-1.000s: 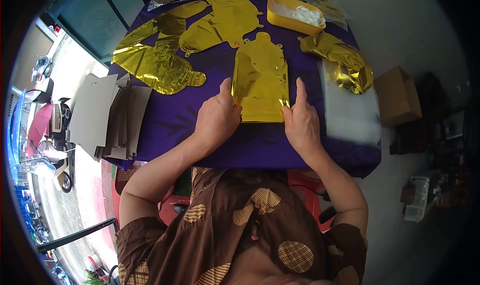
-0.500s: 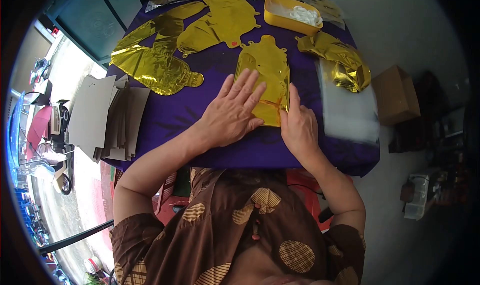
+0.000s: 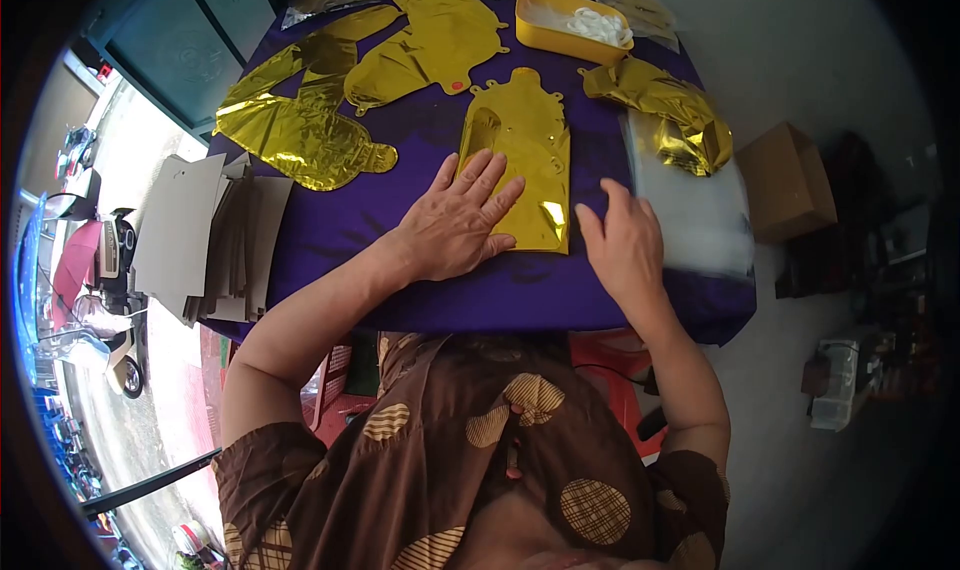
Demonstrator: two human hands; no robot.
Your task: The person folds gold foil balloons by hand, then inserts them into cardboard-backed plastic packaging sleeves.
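A gold foil balloon (image 3: 530, 160), folded into a flat rectangle with small tabs along its upper edge, lies on the purple tablecloth (image 3: 330, 240). My left hand (image 3: 455, 215) rests flat over its lower left part, fingers spread, covering that corner. To the right of the folded balloon is my right hand (image 3: 622, 240), apart from it, fingers loosely bent and separated, holding nothing. Clear plastic sleeves (image 3: 690, 215) lie just beyond my right hand, with a crumpled gold foil balloon (image 3: 670, 105) partly on top of them.
Two more flat gold foil balloons (image 3: 300, 135) (image 3: 430, 45) lie at the upper left. A yellow tub (image 3: 570, 40) holds white coiled material. Grey cardboard sheets (image 3: 190, 240) stand stacked at the left edge. A cardboard box (image 3: 785, 185) is right of the table.
My right hand has left the folded balloon's right edge and moved right, its fingers parting. The balloon's lower edge now lies flatter. My left hand stays on it.
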